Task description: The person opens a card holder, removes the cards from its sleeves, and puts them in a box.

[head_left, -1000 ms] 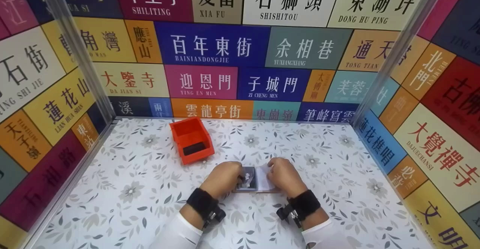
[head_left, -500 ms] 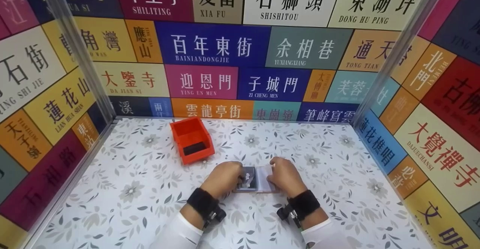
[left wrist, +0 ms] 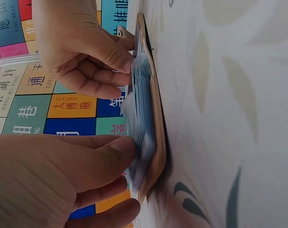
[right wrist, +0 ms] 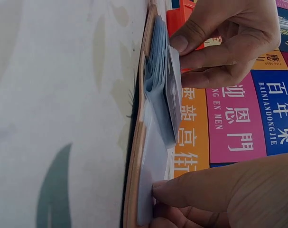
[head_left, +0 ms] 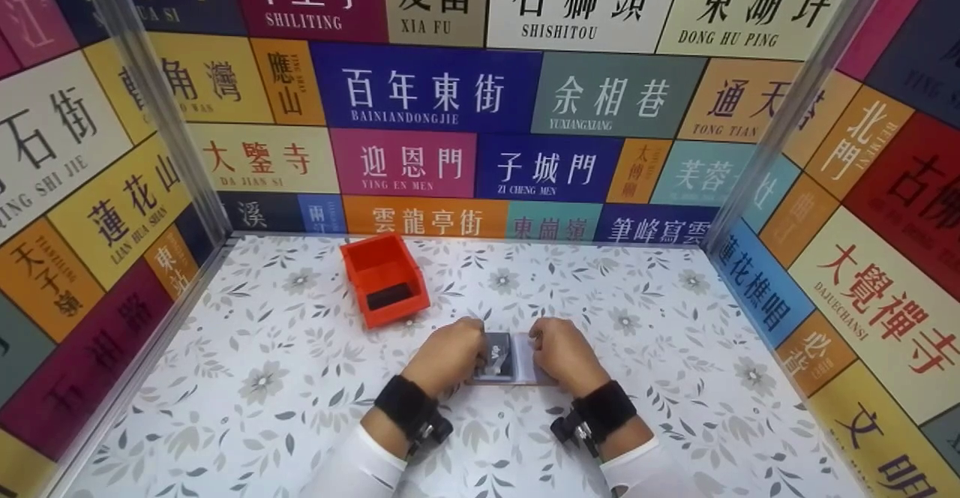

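Note:
A card holder [right wrist: 134,156] with a brown cover and a stack of clear plastic sleeves [left wrist: 144,114] lies open on the table. On its left half is a dark card [head_left: 498,354] with white marks. My left hand [head_left: 448,357] pinches the card and sleeves at their left edge, thumb and fingertips together, as the right wrist view shows. At the other side, my right hand [head_left: 568,354] has thumb and fingers at the edge of a clear sleeve [right wrist: 153,161], gripping it against the cover. Its fingertips are partly hidden in the head view.
Behind the card holder to the left stands an orange-red bin [head_left: 384,280] with a dark block-like thing [head_left: 388,297] inside. A floral-patterned table [head_left: 262,423] is walled on three sides by colourful sign-printed panels [head_left: 427,93].
My right hand shifts a little right with the sleeve lying flatter, then back slightly left. The left hand stays almost in place at the card. The bin has not moved.

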{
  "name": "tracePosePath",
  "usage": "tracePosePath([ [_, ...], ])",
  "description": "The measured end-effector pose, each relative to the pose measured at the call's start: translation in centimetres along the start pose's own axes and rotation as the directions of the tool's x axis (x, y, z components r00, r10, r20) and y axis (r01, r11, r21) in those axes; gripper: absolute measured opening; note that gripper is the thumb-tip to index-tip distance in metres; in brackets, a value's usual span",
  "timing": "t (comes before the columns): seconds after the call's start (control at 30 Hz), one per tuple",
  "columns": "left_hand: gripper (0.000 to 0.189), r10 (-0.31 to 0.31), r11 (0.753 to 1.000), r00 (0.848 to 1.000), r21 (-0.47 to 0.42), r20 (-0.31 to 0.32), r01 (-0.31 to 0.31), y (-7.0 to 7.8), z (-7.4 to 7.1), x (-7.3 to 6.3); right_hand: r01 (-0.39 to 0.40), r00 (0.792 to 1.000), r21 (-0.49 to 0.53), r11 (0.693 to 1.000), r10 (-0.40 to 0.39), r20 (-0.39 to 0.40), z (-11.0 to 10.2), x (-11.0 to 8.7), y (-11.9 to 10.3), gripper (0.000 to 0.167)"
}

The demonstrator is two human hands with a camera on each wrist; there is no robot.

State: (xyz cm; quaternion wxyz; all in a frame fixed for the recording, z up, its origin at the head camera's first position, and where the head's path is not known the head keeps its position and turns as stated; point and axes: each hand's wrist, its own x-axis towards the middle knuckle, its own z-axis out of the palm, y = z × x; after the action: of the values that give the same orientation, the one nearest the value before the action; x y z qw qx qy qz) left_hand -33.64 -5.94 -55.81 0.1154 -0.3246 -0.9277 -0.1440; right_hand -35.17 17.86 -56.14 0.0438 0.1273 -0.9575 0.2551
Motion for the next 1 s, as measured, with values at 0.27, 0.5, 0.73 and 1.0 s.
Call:
tracePosePath([
  [0.27,0.012,-0.037,0.999,0.998,0.032,0.053,0.035,0.3,-0.3,0.1,0.001,1.0,-0.01,1.0,-0.001,-0.007,-0.1,0.0,0.0,0.027],
  [0.5,0.018,-0.042,0.999,0.996,0.012,0.074,0.041,0.4,-0.1,0.3,-0.005,1.0,0.007,1.0,0.005,-0.015,-0.1,0.1,-0.2,0.021],
  [0.73,0.014,-0.016,1.0,0.999,0.004,0.048,0.016,0.4,0.1,0.3,-0.155,0.987,0.238,0.959,0.139,0.081,0.4,0.4,-0.9,0.017],
  [1.0,0.01,-0.004,1.0,0.999,0.001,0.032,0.004,0.4,0.2,0.2,-0.291,0.955,0.459,0.839,0.228,0.19,1.2,0.7,-0.9,0.031],
])
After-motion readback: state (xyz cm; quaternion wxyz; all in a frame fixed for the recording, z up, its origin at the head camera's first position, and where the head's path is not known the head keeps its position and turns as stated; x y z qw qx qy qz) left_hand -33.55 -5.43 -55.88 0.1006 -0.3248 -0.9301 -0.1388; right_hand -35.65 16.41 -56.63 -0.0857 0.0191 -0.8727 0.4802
